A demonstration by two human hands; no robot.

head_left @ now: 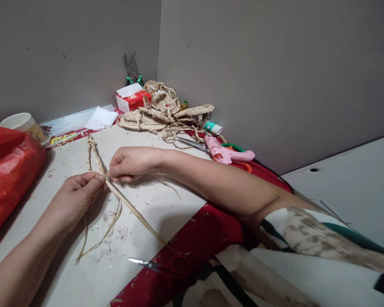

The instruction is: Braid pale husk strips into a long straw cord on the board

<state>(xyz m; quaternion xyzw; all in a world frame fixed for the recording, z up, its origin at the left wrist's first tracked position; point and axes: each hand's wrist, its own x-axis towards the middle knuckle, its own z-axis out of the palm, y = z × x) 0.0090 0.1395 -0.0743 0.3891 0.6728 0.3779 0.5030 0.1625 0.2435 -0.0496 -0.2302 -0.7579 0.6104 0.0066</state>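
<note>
My left hand (pixel 81 194) pinches a braided straw cord (pixel 97 160) between thumb and forefinger. Just to its right, my right hand (pixel 131 164) is closed with its fingertips at the same spot, and a thin straw strand (pixel 168 184) trails out from under it. The braid runs up the white board as a narrow loop. From the pinch, a flat loose straw strip (pixel 136 212) stretches down to the right. Thinner loose strands (pixel 105 236) hang below my left hand. What lies inside my right fingers is partly hidden.
Bundles of braided cord (pixel 150 119), a tissue box (pixel 132 102) and a pink glue gun (pixel 225 151) lie at the back. Red-handled scissors (pixel 147 263) rest at the front edge. A red plastic bag (pixel 11 179) and a paper cup (pixel 22 123) stand left. Grey walls (pixel 259 64) rise behind.
</note>
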